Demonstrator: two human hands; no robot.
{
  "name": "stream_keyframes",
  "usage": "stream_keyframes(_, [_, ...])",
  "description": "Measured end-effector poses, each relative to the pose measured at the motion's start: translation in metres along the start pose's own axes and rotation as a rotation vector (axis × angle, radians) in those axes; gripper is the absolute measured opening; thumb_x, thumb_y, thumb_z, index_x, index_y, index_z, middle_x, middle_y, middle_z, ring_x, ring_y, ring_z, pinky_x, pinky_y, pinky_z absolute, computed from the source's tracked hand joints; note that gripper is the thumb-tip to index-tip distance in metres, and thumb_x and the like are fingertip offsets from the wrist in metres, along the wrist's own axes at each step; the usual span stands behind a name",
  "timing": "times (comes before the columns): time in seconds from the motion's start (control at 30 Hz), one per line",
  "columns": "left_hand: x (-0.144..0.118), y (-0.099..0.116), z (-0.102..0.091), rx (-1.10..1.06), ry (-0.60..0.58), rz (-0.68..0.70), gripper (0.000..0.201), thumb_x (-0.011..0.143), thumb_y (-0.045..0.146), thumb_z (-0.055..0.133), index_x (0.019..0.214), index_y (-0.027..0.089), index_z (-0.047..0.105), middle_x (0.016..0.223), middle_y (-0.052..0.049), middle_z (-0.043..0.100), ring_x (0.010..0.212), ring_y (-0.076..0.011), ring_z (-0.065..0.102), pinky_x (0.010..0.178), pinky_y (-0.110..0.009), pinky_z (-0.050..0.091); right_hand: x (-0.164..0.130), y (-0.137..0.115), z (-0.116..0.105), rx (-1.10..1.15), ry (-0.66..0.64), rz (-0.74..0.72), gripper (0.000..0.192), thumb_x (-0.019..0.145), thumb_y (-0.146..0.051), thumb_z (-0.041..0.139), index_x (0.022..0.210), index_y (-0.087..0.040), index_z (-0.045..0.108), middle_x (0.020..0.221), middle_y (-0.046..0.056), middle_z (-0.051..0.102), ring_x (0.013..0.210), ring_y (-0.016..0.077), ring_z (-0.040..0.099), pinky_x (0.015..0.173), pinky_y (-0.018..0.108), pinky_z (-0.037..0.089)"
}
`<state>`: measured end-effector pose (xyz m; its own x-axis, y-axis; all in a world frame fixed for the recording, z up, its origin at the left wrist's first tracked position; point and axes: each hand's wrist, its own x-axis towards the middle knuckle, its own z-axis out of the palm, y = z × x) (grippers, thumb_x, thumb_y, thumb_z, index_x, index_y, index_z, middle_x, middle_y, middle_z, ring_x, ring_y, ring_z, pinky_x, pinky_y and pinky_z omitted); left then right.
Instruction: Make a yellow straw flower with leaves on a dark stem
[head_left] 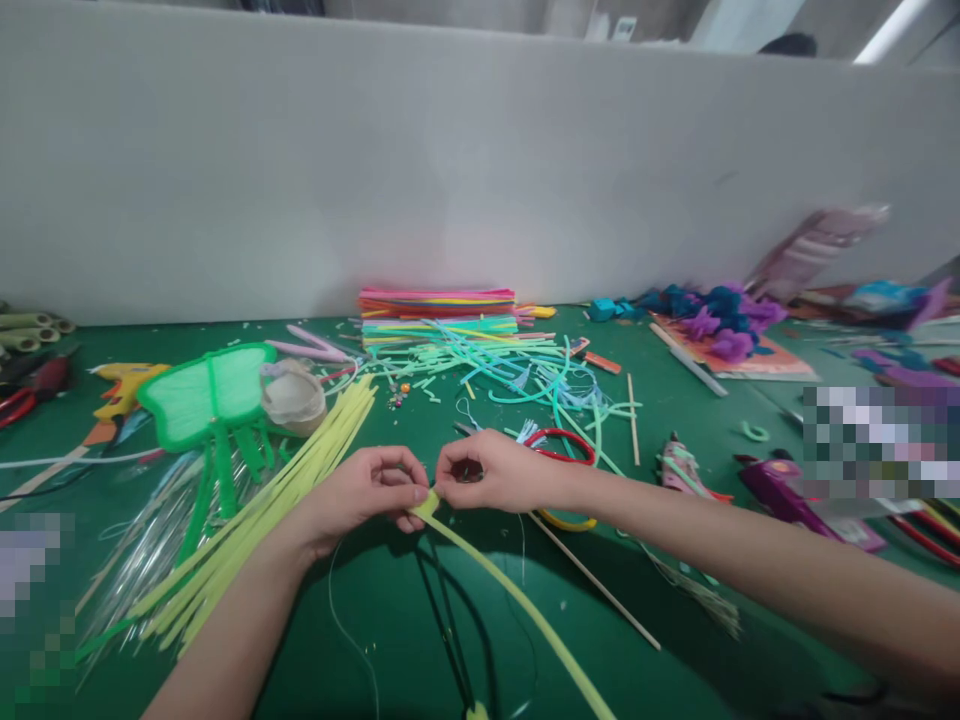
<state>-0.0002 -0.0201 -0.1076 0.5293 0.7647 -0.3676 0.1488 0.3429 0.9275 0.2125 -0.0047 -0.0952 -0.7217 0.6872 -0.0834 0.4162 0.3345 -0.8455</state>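
Observation:
My left hand (367, 492) and my right hand (491, 470) meet over the green table (660, 410), both pinching the upper end of one long yellow-green pipe cleaner (517, 600). Its tip is folded between my fingertips, and the rest trails down toward me. A black hairband (450, 630) lies on the table just under it. A bundle of yellow-green pipe cleaners (262, 510) lies to the left of my left forearm.
A green mesh butterfly shape (206, 395), a beige tape roll (294, 398) and a yellow glue gun (124, 385) sit at left. Stacked coloured pipe cleaners (437, 315) and cut scraps lie ahead. Red hoop (562, 445), thin wooden sticks, purple glue gun (780, 490) and purple-blue flowers (720, 320) at right.

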Motion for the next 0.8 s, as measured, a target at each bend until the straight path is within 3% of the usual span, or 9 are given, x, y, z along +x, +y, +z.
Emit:
stream_keyframes(0.1, [-0.001,0.001,0.000,0.010,-0.015,-0.004,0.024,0.072,0.031,0.076,0.084,0.015,0.062,0.066,-0.001,0.068,0.062,-0.0150,0.068,0.060,-0.024,0.053,-0.004,-0.004,0.001,-0.236,0.067,-0.127,0.012,0.082,-0.021,0.055,0.081,-0.015,0.066,0.072,0.000,0.063,0.064,0.0101,0.054,0.062,0.021,0.040])
stream_keyframes(0.2, [-0.001,0.000,-0.002,0.024,-0.011,-0.033,0.025,0.074,0.032,0.075,0.086,0.015,0.062,0.070,-0.002,0.069,0.065,-0.0161,0.069,0.063,-0.025,0.054,-0.007,-0.003,0.000,-0.315,0.069,-0.166,0.016,0.086,-0.023,0.054,0.085,-0.014,0.067,0.078,0.002,0.066,0.068,0.0114,0.056,0.065,0.022,0.040])
stream_keyframes(0.37, [0.000,0.000,-0.002,0.000,0.048,-0.068,0.027,0.080,0.039,0.069,0.087,0.014,0.062,0.077,-0.004,0.069,0.071,-0.0174,0.071,0.067,-0.026,0.055,-0.006,0.007,-0.001,-0.078,0.015,-0.006,0.027,0.089,-0.038,0.053,0.090,-0.014,0.067,0.074,0.001,0.066,0.061,0.0099,0.052,0.055,0.020,0.038])
stream_keyframes(0.6, [-0.002,0.001,-0.005,0.072,0.034,-0.087,0.033,0.083,0.046,0.063,0.088,0.014,0.062,0.079,-0.006,0.071,0.069,-0.0189,0.071,0.059,-0.026,0.054,-0.005,0.020,0.002,0.266,-0.014,0.080,0.027,0.082,-0.042,0.062,0.084,-0.015,0.064,0.068,0.000,0.062,0.060,0.0103,0.056,0.055,0.020,0.044])
stream_keyframes(0.8, [-0.005,0.002,-0.012,0.192,0.057,-0.112,0.035,0.080,0.047,0.065,0.079,0.012,0.064,0.082,-0.010,0.074,0.065,-0.0150,0.067,0.052,-0.021,0.048,-0.006,0.031,0.006,0.319,0.049,0.137,0.024,0.079,-0.039,0.064,0.082,-0.016,0.065,0.068,0.001,0.064,0.061,0.0110,0.059,0.055,0.021,0.047])
